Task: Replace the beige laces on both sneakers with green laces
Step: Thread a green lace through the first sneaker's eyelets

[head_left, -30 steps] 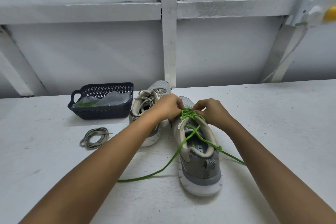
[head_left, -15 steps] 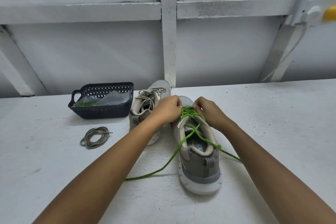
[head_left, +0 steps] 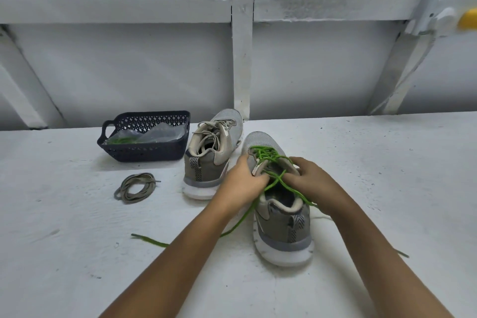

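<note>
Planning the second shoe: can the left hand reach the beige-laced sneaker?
Probably yes: the beige-laced sneaker stands right beside the left hand, nothing between them, though that hand holds the green lace.

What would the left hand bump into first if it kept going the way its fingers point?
Probably the green cord lace where it crosses the opening of the grey mesh sneaker. The fingers of the left hand point rightward across it, and the right hand lies just beyond. Depth is hard to judge.
</note>
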The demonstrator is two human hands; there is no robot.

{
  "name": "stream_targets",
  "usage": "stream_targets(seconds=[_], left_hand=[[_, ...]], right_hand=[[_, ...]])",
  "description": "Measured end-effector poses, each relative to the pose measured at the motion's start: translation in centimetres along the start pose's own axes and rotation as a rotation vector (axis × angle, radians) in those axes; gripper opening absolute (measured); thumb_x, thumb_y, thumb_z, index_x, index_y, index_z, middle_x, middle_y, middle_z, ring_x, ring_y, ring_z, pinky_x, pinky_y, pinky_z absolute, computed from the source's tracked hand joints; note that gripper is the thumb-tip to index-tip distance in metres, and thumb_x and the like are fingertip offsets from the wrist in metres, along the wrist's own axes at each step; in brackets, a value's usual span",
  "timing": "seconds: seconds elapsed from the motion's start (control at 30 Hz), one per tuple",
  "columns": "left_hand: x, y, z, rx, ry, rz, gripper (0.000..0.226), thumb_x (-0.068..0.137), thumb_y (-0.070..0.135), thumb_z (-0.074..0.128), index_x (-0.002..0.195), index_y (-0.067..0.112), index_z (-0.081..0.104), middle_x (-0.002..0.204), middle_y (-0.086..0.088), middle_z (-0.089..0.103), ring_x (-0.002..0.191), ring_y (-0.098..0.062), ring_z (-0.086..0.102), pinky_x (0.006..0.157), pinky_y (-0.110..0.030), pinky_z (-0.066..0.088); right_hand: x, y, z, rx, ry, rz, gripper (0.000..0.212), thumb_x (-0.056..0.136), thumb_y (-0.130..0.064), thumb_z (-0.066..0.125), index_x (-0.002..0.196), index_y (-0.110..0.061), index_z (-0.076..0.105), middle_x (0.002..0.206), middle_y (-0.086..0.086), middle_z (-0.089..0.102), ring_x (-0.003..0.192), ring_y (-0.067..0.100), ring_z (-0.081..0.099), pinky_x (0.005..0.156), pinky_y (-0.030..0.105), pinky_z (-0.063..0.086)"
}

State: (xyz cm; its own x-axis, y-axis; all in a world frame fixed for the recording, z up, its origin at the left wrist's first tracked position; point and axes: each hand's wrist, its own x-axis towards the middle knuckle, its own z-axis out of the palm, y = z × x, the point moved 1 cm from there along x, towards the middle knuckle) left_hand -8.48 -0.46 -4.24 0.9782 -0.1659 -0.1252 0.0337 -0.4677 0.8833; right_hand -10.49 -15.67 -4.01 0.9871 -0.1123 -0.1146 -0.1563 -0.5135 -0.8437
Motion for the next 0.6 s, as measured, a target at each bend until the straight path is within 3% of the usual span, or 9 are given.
stream_targets(seconds=[0.07, 0.17, 0.27, 0.33, 0.4, 0.47, 0.53, 0.6], left_hand=[[-0.1, -0.9, 0.0, -0.184, 0.021, -0.030, 0.066, 0.081, 0.018, 0.057, 0.144, 0.015, 0.035, 0.135, -0.004, 0.051, 0.124, -0.020, 0.050, 0.105, -0.039, 0.040], [-0.6, -2.1, -0.1, -0.414, 0.020, -0.033, 0.058, 0.087, 0.000, 0.047, 0.143, 0.008, 0.034, 0.143, -0.014, 0.046, 0.131, -0.024, 0.045, 0.110, -0.044, 0.036], [-0.9, -2.5, -0.2, -0.540, 0.005, -0.022, 0.057, 0.088, -0.012, 0.039, 0.141, 0.008, 0.035, 0.142, -0.019, 0.044, 0.131, -0.026, 0.044, 0.106, -0.037, 0.041], [-1.1, -2.2, -0.5, -0.620, -0.027, -0.027, 0.058, 0.088, -0.016, 0.036, 0.141, 0.006, 0.034, 0.144, -0.022, 0.041, 0.129, -0.022, 0.045, 0.086, -0.019, 0.051], [-1.3, -2.0, -0.7, -0.692, -0.059, -0.039, 0.059, 0.088, -0.019, 0.033, 0.142, 0.005, 0.034, 0.143, -0.022, 0.041, 0.125, -0.024, 0.049, 0.068, -0.014, 0.051], [-1.5, -1.8, -0.9, -0.735, -0.083, -0.036, 0.061, 0.087, -0.021, 0.033, 0.142, 0.006, 0.034, 0.143, -0.022, 0.042, 0.118, -0.023, 0.054, 0.066, -0.015, 0.051], [-1.8, -1.7, -1.0, -0.750, -0.092, -0.027, 0.060, 0.087, -0.021, 0.033, 0.141, 0.007, 0.034, 0.143, -0.021, 0.043, 0.109, -0.018, 0.058, 0.066, -0.015, 0.051], [-1.9, -1.7, -1.0, -0.722, -0.093, -0.017, 0.058, 0.088, -0.018, 0.036, 0.140, 0.009, 0.036, 0.143, -0.018, 0.043, 0.116, -0.021, 0.056, 0.067, -0.018, 0.051]], right_hand=[[-0.3, 0.2, -0.1, 0.034, 0.061, -0.016, 0.026, 0.083, -0.009, 0.051, 0.096, -0.022, 0.069, 0.090, 0.011, 0.070, 0.090, 0.031, 0.063, 0.081, 0.043, 0.051], [-0.7, 0.4, -0.2, 0.165, 0.087, -0.033, 0.040, 0.084, 0.002, 0.043, 0.086, -0.027, 0.070, 0.093, 0.009, 0.071, 0.091, 0.026, 0.063, 0.083, 0.036, 0.051], [-0.6, 1.0, -0.3, 0.262, 0.066, -0.030, 0.042, 0.086, 0.008, 0.040, 0.101, -0.014, 0.071, 0.104, 0.008, 0.070, 0.100, 0.021, 0.062, 0.090, 0.033, 0.049], [-0.2, 1.5, -0.5, 0.289, 0.059, -0.015, 0.041, 0.088, 0.007, 0.041, 0.120, -0.006, 0.064, 0.116, 0.010, 0.066, 0.109, 0.021, 0.061, 0.096, 0.034, 0.049], [-0.1, 1.8, -0.7, 0.323, 0.056, -0.009, 0.042, 0.090, 0.007, 0.043, 0.127, -0.006, 0.059, 0.119, 0.008, 0.064, 0.107, 0.017, 0.061, 0.087, 0.023, 0.052], [-0.1, 1.9, -0.8, 0.347, 0.047, -0.011, 0.044, 0.090, 0.007, 0.044, 0.129, -0.009, 0.057, 0.119, 0.005, 0.064, 0.102, 0.012, 0.061, 0.077, 0.013, 0.051], [-0.1, 1.9, -1.0, 0.365, 0.026, -0.017, 0.046, 0.090, 0.008, 0.043, 0.130, -0.010, 0.056, 0.119, 0.002, 0.064, 0.103, 0.011, 0.061, 0.075, 0.011, 0.050], [-0.3, 1.8, -1.0, 0.357, 0.008, -0.031, 0.047, 0.090, 0.009, 0.042, 0.130, -0.012, 0.055, 0.116, 0.000, 0.063, 0.098, 0.004, 0.060, 0.070, 0.009, 0.050]])
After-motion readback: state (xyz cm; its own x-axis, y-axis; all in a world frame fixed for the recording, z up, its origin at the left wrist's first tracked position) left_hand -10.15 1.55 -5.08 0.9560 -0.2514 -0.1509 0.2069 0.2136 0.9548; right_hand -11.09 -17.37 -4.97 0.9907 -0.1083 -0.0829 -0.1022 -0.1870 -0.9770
